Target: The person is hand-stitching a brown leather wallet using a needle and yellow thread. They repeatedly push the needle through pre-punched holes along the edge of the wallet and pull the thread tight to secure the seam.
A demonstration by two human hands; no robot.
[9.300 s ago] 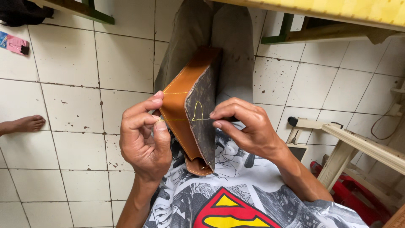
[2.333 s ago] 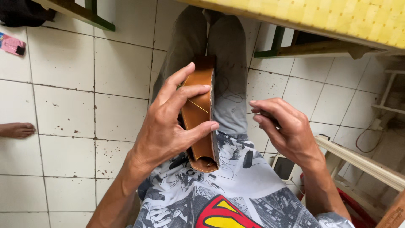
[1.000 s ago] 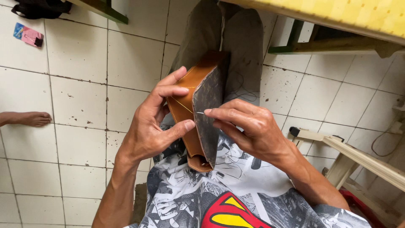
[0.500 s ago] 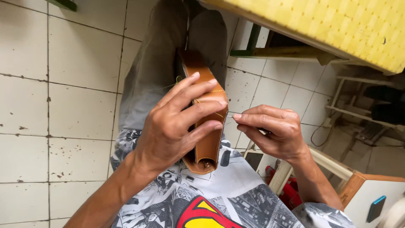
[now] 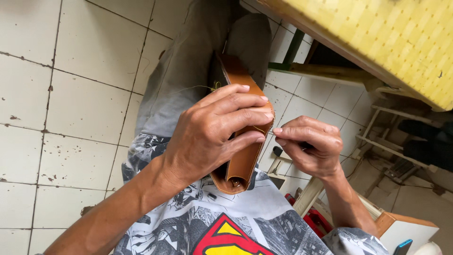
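A tan leather piece (image 5: 244,160), folded and stitched along its edge, stands upright on my lap. My left hand (image 5: 214,132) wraps over its top and side, fingers curled across the leather. Just to its right, my right hand (image 5: 311,150) is pinched shut on a thin yellow thread (image 5: 258,128) that runs from the leather's edge; a needle, if any, is hidden in the fingertips. More loose yellow thread (image 5: 200,87) trails off the far end of the leather over my grey trousers (image 5: 184,75).
White tiled floor (image 5: 71,94) lies to the left. A yellow perforated tabletop (image 5: 377,42) overhangs the upper right, with green and wooden frames below it. A red object (image 5: 316,219) and a white box with an orange edge (image 5: 401,229) sit at the lower right.
The view has swung and tilted to the right. My left hand has stayed clasped over the leather, and my right hand keeps pulling the thread out to the right of it.
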